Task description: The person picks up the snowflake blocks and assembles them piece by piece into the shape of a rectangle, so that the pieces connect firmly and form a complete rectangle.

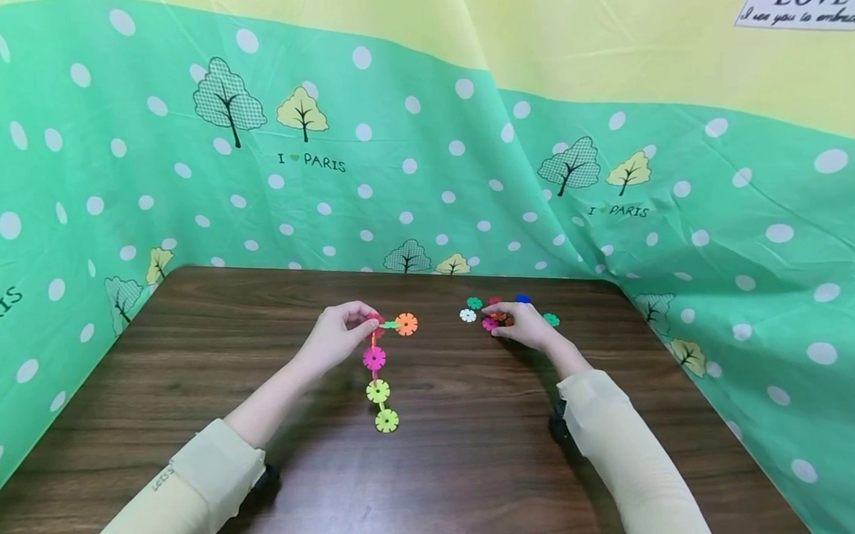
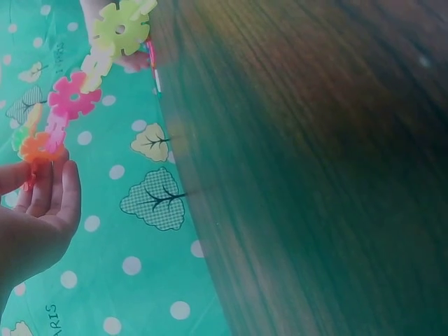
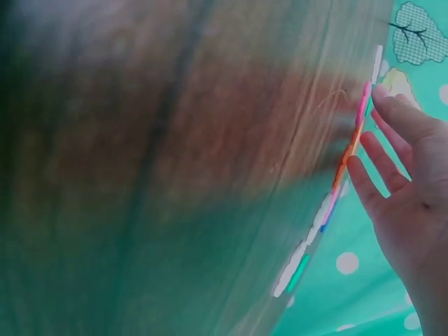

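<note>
My left hand [image 1: 339, 334] pinches a red disc at the corner of a chain of notched plastic snowflake discs. From there a green piece and an orange disc [image 1: 406, 324] stick out to the right, while a pink disc [image 1: 374, 358] and yellow-green discs [image 1: 378, 391] hang toward me. In the left wrist view the hand [image 2: 45, 217] holds the chain beside an orange disc [image 2: 36, 147]. Over the loose discs at the back right is my right hand [image 1: 528, 326]. Its fingers look spread in the right wrist view, close to an orange disc [image 3: 348, 157]; contact is unclear.
Around the right hand lie a white disc [image 1: 468, 316], a blue disc [image 1: 523, 299], and green discs [image 1: 474, 303], with others partly hidden under the fingers. The dark wooden table [image 1: 435, 471] meets a green polka-dot cloth [image 1: 424, 181] at its back and sides.
</note>
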Available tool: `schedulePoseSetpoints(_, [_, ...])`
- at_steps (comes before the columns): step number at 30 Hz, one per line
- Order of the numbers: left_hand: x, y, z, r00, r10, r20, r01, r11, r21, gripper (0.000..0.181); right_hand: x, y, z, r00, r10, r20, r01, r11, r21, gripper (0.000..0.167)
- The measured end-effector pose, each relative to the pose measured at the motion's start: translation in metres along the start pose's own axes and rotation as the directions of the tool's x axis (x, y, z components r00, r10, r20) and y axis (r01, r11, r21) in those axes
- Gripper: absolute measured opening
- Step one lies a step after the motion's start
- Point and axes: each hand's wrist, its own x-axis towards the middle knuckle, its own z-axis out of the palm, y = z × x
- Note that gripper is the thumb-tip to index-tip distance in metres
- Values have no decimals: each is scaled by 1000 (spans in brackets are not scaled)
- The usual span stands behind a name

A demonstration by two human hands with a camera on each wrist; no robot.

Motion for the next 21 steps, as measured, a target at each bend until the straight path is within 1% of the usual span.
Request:
schedulePoseSetpoints(7, [0,0,0,1000,-5,2,5,1000,-6,9,4,-1,2,999,33,14,-32,999,-18,37])
schedulePoseSetpoints(11, [0,-1,1,1000,-10,3,10,1000,-10,9,5,0,3,999,36,14,-36,999,-12,33])
schedulePoseSetpoints(17, [-1,-3,2,1000,-6,-2,6,1000,-13,9,6,-1,3,1000,20,-3,-20,1000,-23,30])
schedulePoseSetpoints(21, [-2,-2,2,1000,-11,1,11,999,-41,8,7,-2,4,999,-19,-32,18,999,-41,28])
